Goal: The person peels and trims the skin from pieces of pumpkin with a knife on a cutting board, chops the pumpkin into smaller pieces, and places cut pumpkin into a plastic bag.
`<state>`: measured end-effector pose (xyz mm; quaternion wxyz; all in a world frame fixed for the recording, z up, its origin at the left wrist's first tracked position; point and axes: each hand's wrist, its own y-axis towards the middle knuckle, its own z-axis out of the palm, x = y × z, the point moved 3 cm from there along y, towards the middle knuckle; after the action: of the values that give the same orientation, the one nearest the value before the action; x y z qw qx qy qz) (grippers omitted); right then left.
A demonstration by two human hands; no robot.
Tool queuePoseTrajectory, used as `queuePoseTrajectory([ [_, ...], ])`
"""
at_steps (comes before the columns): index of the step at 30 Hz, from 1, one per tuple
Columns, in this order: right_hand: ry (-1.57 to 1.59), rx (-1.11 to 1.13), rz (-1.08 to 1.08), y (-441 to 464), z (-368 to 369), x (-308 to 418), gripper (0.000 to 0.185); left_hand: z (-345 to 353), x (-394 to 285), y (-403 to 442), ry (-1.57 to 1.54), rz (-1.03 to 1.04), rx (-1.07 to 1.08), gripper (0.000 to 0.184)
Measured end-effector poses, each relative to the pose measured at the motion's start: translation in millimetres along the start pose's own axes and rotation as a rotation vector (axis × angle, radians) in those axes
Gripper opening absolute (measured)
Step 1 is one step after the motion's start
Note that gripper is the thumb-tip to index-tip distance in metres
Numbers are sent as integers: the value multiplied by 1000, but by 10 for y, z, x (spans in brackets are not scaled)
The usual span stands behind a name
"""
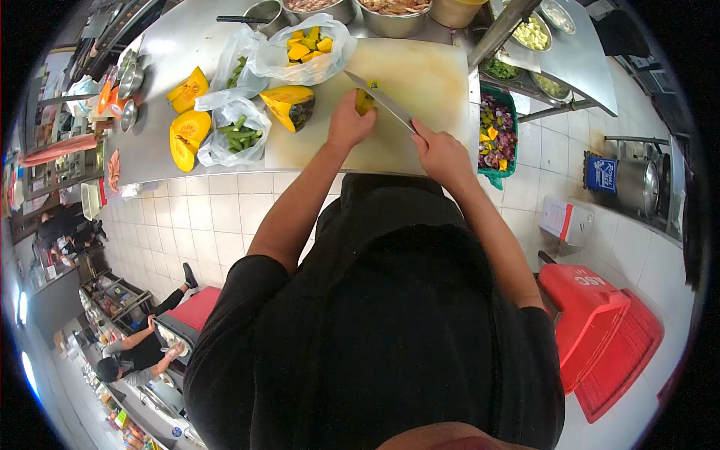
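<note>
Knife [386,103] at 12 o'clock: smooth, shiny metal blade. Cutting board [427,75] towards 1: looks like plastic, smooth, mostly matt. Plastic bag [322,73] between 11 and 12: thin, see-through, crinkled, glossy creases. Bench [169,49] between 10 and 11: metal, smooth, soft sheen. Floor [217,210] at 9: smooth tile, slight gloss. Pot [637,187] at 3: shiny metal. Bin [574,319] at 4: smooth plastic, semi-gloss. Clothing [390,315] at 6: matt cloth.

Bright ceiling lights [29,373] glare (edges bowed, corners black).
</note>
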<state>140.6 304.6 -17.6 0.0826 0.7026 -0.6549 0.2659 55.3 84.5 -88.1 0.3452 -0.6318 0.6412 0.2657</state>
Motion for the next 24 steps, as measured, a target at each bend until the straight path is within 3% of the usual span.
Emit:
queuePoseTrajectory([
  [5, 89, -110, -55, 280, 77, -205, 42, 23, -24, -149, 109, 134, -35, 54],
  [8, 358, -53, -35, 229, 189, -421, 44, 0, 4, -161, 92, 197, -36, 54],
  [10, 447, 6, 90, 47, 112, -473, 45, -34, -39, -161, 67, 212, -9, 54],
  [18, 410, 59, 225, -693, 29, -291, 44, -52, -83, -144, 105, 213, 89, 56],
  [24, 440, -25, 99, -417, 138, -294, 45, -29, -51, -121, 102, 269, 80, 55],
])
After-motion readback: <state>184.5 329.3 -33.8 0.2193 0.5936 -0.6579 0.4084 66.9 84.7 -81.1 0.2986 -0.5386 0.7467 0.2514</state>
